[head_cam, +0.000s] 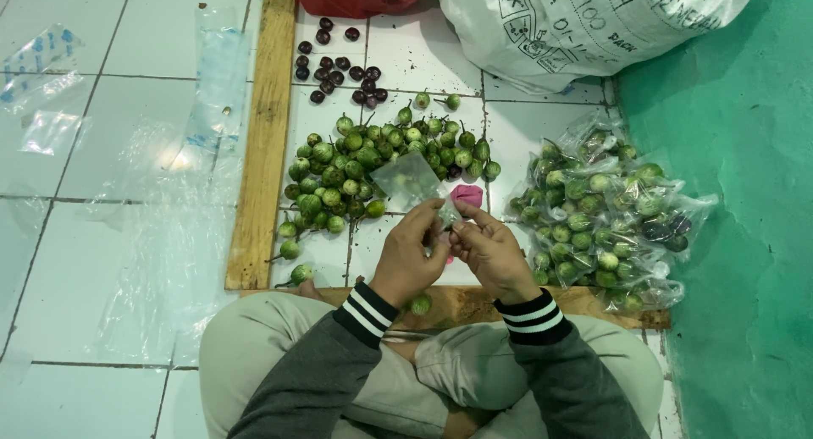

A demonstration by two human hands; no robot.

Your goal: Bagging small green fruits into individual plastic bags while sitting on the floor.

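Hands meet at the centre of the frame, above the person's crossed legs: the left hand (pixel 410 257) and the right hand (pixel 491 251) both pinch the lower edge of a small clear plastic bag (pixel 408 180), which rises from the fingertips toward the upper middle and stands over the pile behind it. That pile of small round green eggplants (pixel 364 164) lies on the white tiled floor (pixel 102 151) just above the hands, with a cluster of dark purple ones (pixel 339 66) further up. One loose green eggplant (pixel 420 304) sits below the left wrist. At the right, filled clear bags of eggplants (pixel 605 215) lie heaped beside a green wall. A wooden frame (pixel 262 143) borders the pile on the left, and a white sack (pixel 584 24) fills the upper right.
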